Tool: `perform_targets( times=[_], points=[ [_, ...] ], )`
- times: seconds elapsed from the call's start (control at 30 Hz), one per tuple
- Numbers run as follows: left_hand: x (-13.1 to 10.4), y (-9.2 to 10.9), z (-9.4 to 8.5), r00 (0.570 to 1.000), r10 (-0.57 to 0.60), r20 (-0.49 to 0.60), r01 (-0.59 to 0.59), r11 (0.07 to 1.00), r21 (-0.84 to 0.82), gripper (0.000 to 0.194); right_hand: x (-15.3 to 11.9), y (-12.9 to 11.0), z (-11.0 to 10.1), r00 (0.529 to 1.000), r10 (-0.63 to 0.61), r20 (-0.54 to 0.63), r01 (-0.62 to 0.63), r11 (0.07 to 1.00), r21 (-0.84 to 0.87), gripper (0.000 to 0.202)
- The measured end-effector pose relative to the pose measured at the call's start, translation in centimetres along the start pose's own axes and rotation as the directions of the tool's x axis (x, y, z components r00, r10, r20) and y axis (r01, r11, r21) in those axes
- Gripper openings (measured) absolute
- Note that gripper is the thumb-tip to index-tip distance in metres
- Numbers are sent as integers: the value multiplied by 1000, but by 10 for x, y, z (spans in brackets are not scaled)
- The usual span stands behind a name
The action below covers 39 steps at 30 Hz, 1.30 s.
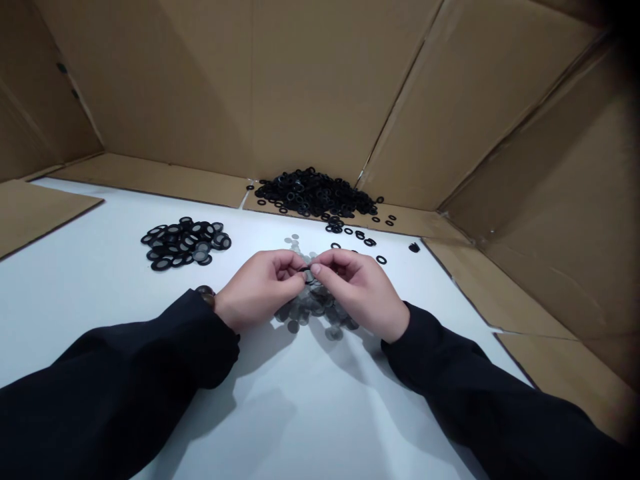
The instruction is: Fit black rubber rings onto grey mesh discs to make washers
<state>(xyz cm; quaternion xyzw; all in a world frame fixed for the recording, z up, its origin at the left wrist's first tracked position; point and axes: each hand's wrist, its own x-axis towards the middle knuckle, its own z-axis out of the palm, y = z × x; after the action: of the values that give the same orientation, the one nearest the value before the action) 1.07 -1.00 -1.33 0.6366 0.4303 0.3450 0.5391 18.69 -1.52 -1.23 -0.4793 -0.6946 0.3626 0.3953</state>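
Between the fingertips of both hands is a small black ring (307,269), mostly covered by the fingers. My left hand (267,283) pinches its left side, and my right hand (357,283) pinches its right side, so the hands almost meet. Whether a disc sits inside the ring I cannot tell. Right below the hands lies a loose pile of thin grey translucent discs (314,303) on the white table; the hands hide part of it. To the left is a heap of black rings with grey discs in them (185,243).
A large mound of black rings (315,192) lies at the back against the cardboard wall (325,87). Several loose rings (370,243) are scattered in front of it. Cardboard strips (490,287) edge the white table (300,413). A small black clump (414,247) lies at the right.
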Motion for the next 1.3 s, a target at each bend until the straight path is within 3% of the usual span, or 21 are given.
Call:
perform_targets(
  times=[0.17, 0.53, 0.73, 0.93, 1.03, 1.2, 1.3],
  points=[
    [0, 1, 1, 998, -51, 25, 50, 998, 48, 8, -1, 1, 0, 997, 56, 51, -56, 998, 0, 14],
    [-2, 2, 2, 998, -37, 43, 34, 996, 80, 3, 0, -4, 0, 962, 187, 197, -214, 969, 122, 14],
    [-2, 5, 3, 999, -36, -8, 35, 994, -100, 6, 0, -2, 4, 982, 150, 115, -176, 947, 269, 13],
    [0, 5, 3, 999, -16, -31, 9, 979, -204, 8, 2, -2, 7, 985, 141, 97, -165, 936, 312, 12],
    [0, 5, 3, 999, -19, -34, 12, 984, -179, 8, 1, 0, 6, 989, 120, 84, -140, 942, 304, 16],
    [0, 5, 6, 998, -8, -55, 4, 997, -74, 7, 0, 0, 6, 999, 34, -29, -30, 988, 153, 12],
    [0, 5, 7, 998, -2, -63, -2, 998, -67, 7, -1, -1, 8, 997, 74, -17, -69, 974, 217, 16]
  ],
)
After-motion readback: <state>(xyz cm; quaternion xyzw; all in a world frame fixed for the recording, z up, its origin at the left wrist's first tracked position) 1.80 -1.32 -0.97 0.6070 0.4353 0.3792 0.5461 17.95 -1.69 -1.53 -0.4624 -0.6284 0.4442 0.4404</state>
